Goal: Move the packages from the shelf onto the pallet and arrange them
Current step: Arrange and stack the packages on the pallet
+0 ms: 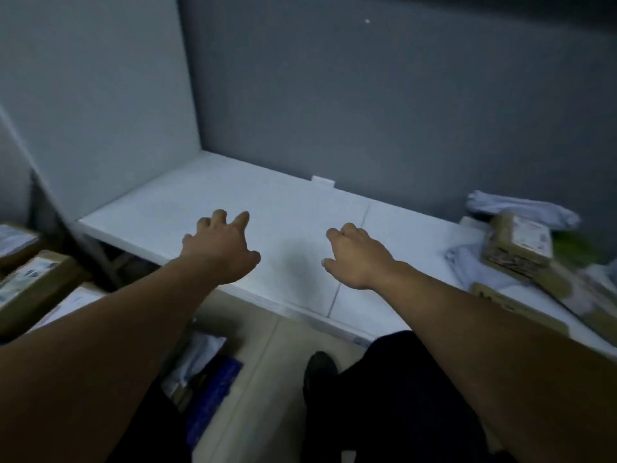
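A white shelf board (233, 202) runs across the middle of the view. Both my arms reach out over it. My left hand (222, 248) hovers above its front part with fingers spread and holds nothing. My right hand (359, 255) is a little to the right, fingers loosely bent, also holding nothing. At the shelf's right end lies a pile of packages: a brown cardboard box (519, 243), white plastic mailers (521, 208) behind it, and flat cardboard parcels (521, 307) in front. Stacked brown boxes (33, 285) stand at the left edge.
A grey wall (400, 95) backs the shelf and a pale side panel (100, 95) closes its left end. Below the shelf on the tiled floor (267, 379) lie a white mailer (200, 359) and a blue package (213, 392). My dark trousers and shoe (320, 369) are at the bottom.
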